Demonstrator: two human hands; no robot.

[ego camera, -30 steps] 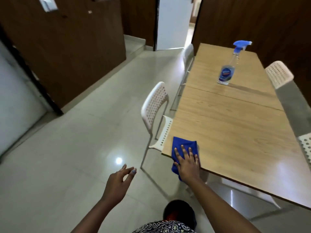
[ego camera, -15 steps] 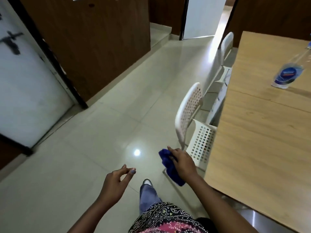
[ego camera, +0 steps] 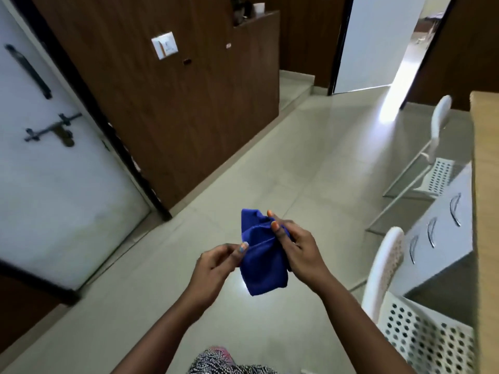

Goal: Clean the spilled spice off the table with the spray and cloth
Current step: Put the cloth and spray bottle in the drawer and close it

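Blue cloth (ego camera: 263,261) hangs over the floor, pinched by left hand (ego camera: 216,261) and right hand (ego camera: 298,245). Table edge (ego camera: 486,163) sits at three o'clock. We judge wiping finished; spray unseen.

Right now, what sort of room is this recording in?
Probably the dining area of a home. A long wooden table runs down the right edge with white perforated chairs drawn up beside it, the floor is glossy tile, and a white door carries a sliding bolt latch.
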